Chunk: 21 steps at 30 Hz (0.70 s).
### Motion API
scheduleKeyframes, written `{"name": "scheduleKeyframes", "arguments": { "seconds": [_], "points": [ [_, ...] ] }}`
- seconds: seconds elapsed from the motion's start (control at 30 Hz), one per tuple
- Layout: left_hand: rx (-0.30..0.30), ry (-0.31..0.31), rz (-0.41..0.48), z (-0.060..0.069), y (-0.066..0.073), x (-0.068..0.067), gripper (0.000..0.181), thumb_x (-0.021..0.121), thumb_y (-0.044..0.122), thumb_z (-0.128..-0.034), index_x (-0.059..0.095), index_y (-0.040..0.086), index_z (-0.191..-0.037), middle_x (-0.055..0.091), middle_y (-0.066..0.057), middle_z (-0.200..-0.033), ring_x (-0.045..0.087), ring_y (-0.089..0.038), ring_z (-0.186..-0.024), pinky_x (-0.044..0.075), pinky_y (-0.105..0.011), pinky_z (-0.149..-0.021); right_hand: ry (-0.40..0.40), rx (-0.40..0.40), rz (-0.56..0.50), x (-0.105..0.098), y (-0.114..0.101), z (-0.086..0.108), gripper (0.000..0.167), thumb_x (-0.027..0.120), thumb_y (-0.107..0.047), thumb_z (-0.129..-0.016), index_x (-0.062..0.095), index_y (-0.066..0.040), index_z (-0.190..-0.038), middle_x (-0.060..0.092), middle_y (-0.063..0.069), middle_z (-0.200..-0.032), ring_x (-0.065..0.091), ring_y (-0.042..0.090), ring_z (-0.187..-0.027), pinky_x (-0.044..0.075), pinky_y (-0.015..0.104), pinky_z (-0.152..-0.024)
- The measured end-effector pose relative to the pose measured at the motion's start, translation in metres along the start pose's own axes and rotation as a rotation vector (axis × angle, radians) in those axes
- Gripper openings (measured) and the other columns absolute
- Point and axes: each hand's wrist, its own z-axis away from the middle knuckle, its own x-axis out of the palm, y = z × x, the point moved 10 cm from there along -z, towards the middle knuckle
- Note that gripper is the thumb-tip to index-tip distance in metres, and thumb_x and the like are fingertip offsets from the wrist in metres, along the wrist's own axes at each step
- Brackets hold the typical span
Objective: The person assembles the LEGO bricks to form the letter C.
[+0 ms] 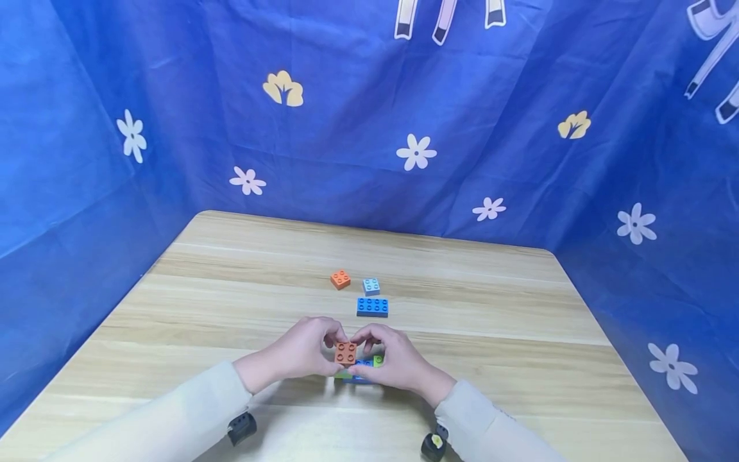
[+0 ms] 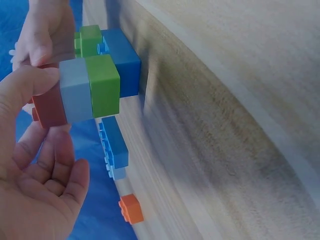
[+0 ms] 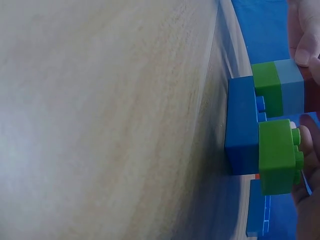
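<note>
In the head view, my left hand (image 1: 303, 350) pinches a red-brown brick (image 1: 345, 353). It tops a stack whose light blue (image 2: 77, 90) and green (image 2: 104, 86) bricks show in the left wrist view. My right hand (image 1: 398, 359) has its thumb and forefinger bent around the same red-brown brick from the right. The stack stands at the left end of a long blue brick (image 3: 242, 125); whether the two are joined I cannot tell. Another green brick (image 3: 276, 157) sits on the blue brick's right part, beside my right fingers (image 3: 311, 147).
Farther back on the wooden table (image 1: 462, 289) lie an orange brick (image 1: 340, 279), a light blue brick (image 1: 371, 286) and a second long blue brick (image 1: 372, 307). Blue patterned cloth (image 1: 346, 141) hangs behind the table and along its sides.
</note>
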Motion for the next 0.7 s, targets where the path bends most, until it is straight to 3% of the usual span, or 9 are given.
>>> {"name": "scheduleKeyframes", "arguments": {
  "seconds": [0.27,0.4,0.57,0.7],
  "points": [
    [0.026,0.012,-0.007,0.002,-0.002,0.001,0.030,0.084,0.012,-0.0652,0.063,0.015,-0.087,0.059,0.013,-0.083,0.059,-0.016,-0.080,0.051,-0.033,-0.073,0.058,-0.060,-0.018,-0.001,-0.003,0.001,0.036,0.081,-0.018,-0.076,0.062,-0.011,-0.106,0.065,-0.005,-0.090,0.061,0.009,-0.080,0.051,0.027,-0.081],
    [0.059,0.003,0.036,0.003,-0.005,0.004,0.030,0.082,0.012,-0.0678,0.063,0.016,-0.090,0.059,0.014,-0.087,0.058,-0.015,-0.083,0.051,-0.036,-0.077,0.070,-0.071,-0.013,-0.002,-0.003,0.002,0.033,0.080,-0.018,-0.076,0.063,-0.011,-0.104,0.065,-0.004,-0.089,0.061,0.009,-0.079,0.051,0.025,-0.079],
    [0.065,-0.054,0.097,0.003,-0.019,0.008,0.035,0.083,0.023,-0.0704,0.064,0.017,-0.100,0.062,0.014,-0.094,0.058,-0.014,-0.088,0.051,-0.037,-0.081,0.058,-0.051,-0.017,-0.002,-0.003,0.000,0.031,0.080,-0.017,-0.077,0.063,-0.011,-0.101,0.066,-0.003,-0.089,0.060,0.008,-0.077,0.052,0.025,-0.076],
    [0.055,-0.127,0.108,0.001,-0.033,0.006,0.054,0.084,0.032,-0.0673,0.063,0.010,-0.111,0.064,0.004,-0.104,0.060,-0.021,-0.096,0.049,-0.042,-0.086,0.053,-0.027,-0.022,-0.002,-0.001,-0.001,0.032,0.081,-0.017,-0.076,0.063,-0.010,-0.101,0.067,0.001,-0.088,0.061,0.011,-0.076,0.052,0.026,-0.074]
  ]
}}
